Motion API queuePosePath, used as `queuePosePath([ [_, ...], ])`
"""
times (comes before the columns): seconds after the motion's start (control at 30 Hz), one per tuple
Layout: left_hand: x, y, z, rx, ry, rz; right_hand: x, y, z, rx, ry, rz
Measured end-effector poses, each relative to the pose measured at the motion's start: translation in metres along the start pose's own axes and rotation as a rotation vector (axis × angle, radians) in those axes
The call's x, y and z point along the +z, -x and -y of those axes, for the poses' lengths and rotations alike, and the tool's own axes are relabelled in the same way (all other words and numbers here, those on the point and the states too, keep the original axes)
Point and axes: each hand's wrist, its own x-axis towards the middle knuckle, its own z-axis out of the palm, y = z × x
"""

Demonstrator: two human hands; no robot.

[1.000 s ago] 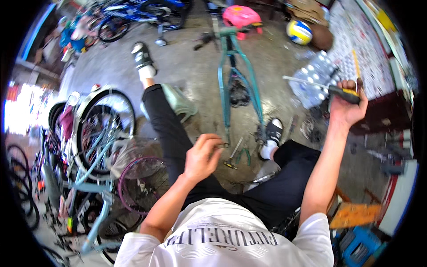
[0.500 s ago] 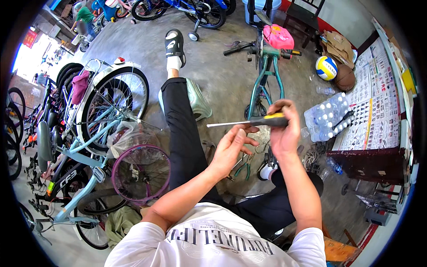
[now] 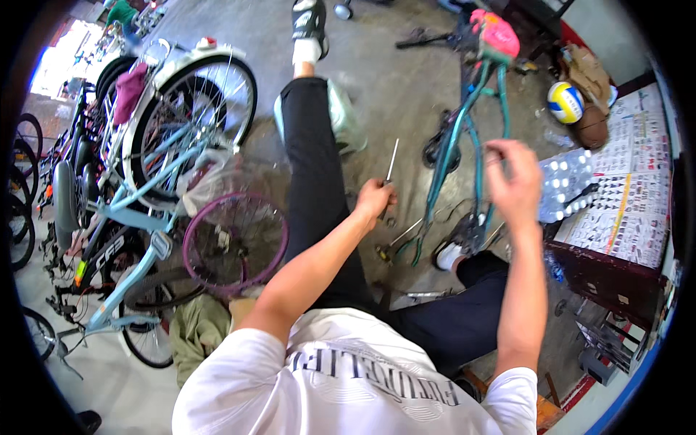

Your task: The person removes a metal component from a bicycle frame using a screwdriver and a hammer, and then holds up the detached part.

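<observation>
In my left hand [image 3: 376, 198] is a screwdriver, its thin metal shaft [image 3: 393, 159] pointing up and away; the fingers cover most of the handle. My right hand [image 3: 516, 181] is raised beside the teal bicycle frame [image 3: 453, 170], slightly blurred, with thumb and forefinger apart and nothing visible in it. Whether it touches the frame's right tube I cannot tell. The frame stands between my legs and the bottles, with a dark crank part [image 3: 441, 148] on its left. Below my left hand, green-handled pliers [image 3: 410, 250] lie on the floor.
A purple wheel rim [image 3: 187, 254] and an upturned light-blue bicycle [image 3: 134, 199] stand to my left. On the right are packed water bottles [image 3: 564, 183], a volleyball [image 3: 565, 102], a brown basketball [image 3: 591, 128] and a dark red cabinet [image 3: 609, 283].
The screwdriver has passed from my right hand to my left and turned from level to upward-pointing. My right hand has moved right, toward the frame. The view has shifted.
</observation>
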Motion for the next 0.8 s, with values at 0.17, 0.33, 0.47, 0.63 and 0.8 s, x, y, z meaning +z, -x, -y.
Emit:
queuePosePath([
  [0.17,0.004,-0.063,0.090,-0.148,-0.528,-0.208,-0.011,-0.003,-0.041,0.265,-0.061,0.008],
  [0.33,0.011,-0.061,0.118,-0.359,-0.908,-0.124,-0.015,0.005,-0.058,0.356,-0.038,-0.008],
  [0.47,0.003,-0.055,0.137,-0.343,-0.996,-0.060,-0.014,0.003,-0.067,0.410,-0.036,0.006],
  [0.63,-0.010,-0.061,0.168,-0.277,-1.106,-0.079,-0.007,-0.005,-0.076,0.430,-0.013,0.031],
  [0.8,-0.015,-0.072,0.175,-0.296,-1.179,-0.170,-0.002,-0.008,-0.091,0.410,0.077,0.055],
])
